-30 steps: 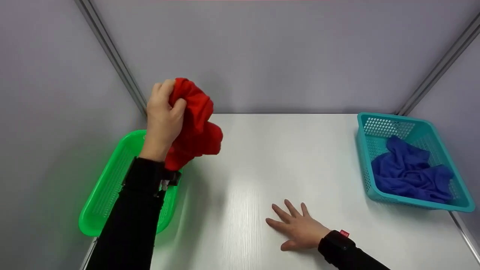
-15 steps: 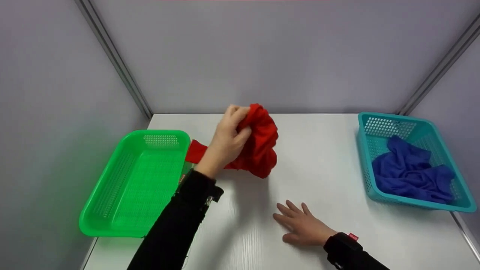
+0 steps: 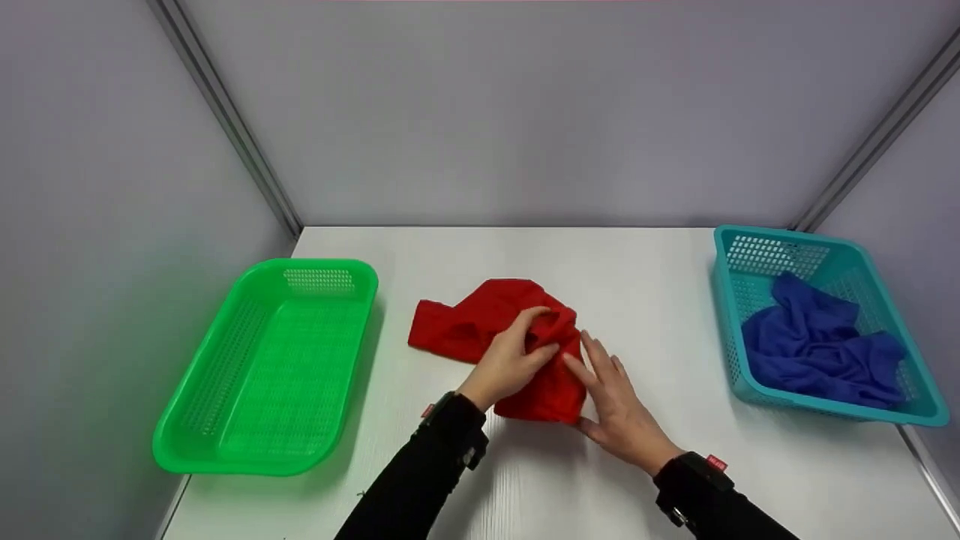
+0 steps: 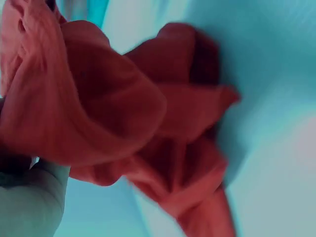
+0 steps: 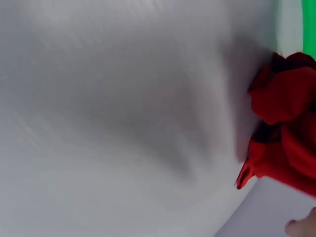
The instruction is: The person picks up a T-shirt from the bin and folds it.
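The red cloth (image 3: 499, 330) is lying crumpled on the white counter (image 3: 652, 300), to the right of the green basket (image 3: 262, 367) and apart from it. One flat corner of the cloth is reaching toward that basket, while the bunched part is sitting farther from it. The left hand (image 3: 514, 360) is gripping the bunched part, with its fingers curled round a fold at the top of the heap. The left wrist view, blurred, is showing the cloth (image 4: 123, 113) hanging in thick folds close to the lens. The right hand (image 3: 611, 397) is lying on the far side of the cloth from the green basket, its fingers straight and spread a little, the fingertips touching the cloth's edge and the palm resting low over the counter. In the right wrist view the cloth (image 5: 284, 123) is showing at the frame's edge, with a strip of the green basket (image 5: 308, 24) beyond it. Well to the right of the green basket, past the cloth and both hands, a teal basket (image 3: 832, 255) is standing near the counter's edge and holding a rumpled blue cloth (image 3: 817, 341).
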The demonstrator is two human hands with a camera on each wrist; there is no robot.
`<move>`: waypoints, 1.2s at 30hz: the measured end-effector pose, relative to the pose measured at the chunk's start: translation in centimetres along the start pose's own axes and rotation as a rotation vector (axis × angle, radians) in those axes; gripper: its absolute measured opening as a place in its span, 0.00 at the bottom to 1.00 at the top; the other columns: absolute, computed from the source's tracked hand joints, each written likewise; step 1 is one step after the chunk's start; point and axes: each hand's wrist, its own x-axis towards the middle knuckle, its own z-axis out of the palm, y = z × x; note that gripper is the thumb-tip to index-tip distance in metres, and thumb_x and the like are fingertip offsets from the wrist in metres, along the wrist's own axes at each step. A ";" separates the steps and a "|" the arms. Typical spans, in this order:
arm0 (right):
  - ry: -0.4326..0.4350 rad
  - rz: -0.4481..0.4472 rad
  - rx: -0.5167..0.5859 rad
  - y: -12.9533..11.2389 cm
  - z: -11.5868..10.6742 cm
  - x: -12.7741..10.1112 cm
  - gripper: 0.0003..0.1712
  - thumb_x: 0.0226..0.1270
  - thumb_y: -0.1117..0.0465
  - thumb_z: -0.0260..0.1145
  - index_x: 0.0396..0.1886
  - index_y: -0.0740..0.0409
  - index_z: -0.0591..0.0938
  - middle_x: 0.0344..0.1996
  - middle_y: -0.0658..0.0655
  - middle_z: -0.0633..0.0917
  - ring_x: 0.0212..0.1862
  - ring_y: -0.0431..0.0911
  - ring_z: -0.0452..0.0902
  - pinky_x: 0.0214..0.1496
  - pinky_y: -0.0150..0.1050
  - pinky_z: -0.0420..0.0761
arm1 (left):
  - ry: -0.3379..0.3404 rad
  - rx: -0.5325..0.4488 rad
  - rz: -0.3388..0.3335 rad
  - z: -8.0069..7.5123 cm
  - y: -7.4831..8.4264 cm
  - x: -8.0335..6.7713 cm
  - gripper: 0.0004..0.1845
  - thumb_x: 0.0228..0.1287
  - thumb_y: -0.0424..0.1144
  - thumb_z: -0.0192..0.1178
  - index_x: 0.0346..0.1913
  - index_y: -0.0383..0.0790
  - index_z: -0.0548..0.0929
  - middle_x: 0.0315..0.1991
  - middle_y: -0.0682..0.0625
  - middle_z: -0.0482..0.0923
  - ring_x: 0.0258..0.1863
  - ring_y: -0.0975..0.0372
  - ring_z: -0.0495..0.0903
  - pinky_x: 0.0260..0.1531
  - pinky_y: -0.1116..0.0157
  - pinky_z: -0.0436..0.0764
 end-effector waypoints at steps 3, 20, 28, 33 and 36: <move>0.055 -0.053 -0.133 -0.2 0.5 0.2 0.55 0.42 0.75 0.86 0.72 0.49 0.72 0.74 0.71 0.71 0.72 0.69 0.71 0.69 0.68 0.77 | -0.039 -0.217 -0.069 1.2 -0.9 -0.4 0.26 0.81 0.42 0.51 0.78 0.54 0.69 0.70 0.45 0.79 0.70 0.53 0.77 0.69 0.45 0.77; -0.067 0.988 0.670 0.0 -2.9 2.4 0.38 0.87 0.36 0.44 0.70 0.63 0.77 0.63 0.58 0.83 0.58 0.40 0.74 0.65 0.39 0.72 | 0.102 0.708 0.103 4.3 -6.8 -3.2 0.32 0.64 0.48 0.77 0.67 0.43 0.78 0.62 0.46 0.79 0.63 0.50 0.78 0.62 0.52 0.81; -0.041 1.000 0.708 1.5 -5.0 2.6 0.45 0.86 0.32 0.39 0.74 0.67 0.71 0.70 0.65 0.77 0.70 0.51 0.68 0.80 0.53 0.63 | 0.511 0.566 0.037 0.3 -6.1 -2.7 0.06 0.73 0.33 0.63 0.49 0.39 0.80 0.37 0.45 0.84 0.34 0.54 0.83 0.38 0.57 0.85; 0.029 1.039 0.663 3.6 -7.5 2.4 0.50 0.83 0.28 0.37 0.78 0.66 0.68 0.72 0.66 0.75 0.71 0.52 0.68 0.83 0.53 0.59 | 0.700 0.162 -0.089 -3.9 -4.8 -2.6 0.07 0.79 0.34 0.51 0.53 0.37 0.74 0.29 0.39 0.82 0.26 0.55 0.75 0.32 0.58 0.78; 0.097 1.048 0.610 4.9 -8.9 2.2 0.48 0.84 0.29 0.36 0.77 0.64 0.69 0.71 0.65 0.76 0.67 0.48 0.70 0.78 0.47 0.64 | 0.749 0.002 -0.086 -6.1 -3.9 -2.8 0.08 0.81 0.35 0.47 0.54 0.37 0.72 0.38 0.37 0.87 0.34 0.53 0.79 0.40 0.59 0.79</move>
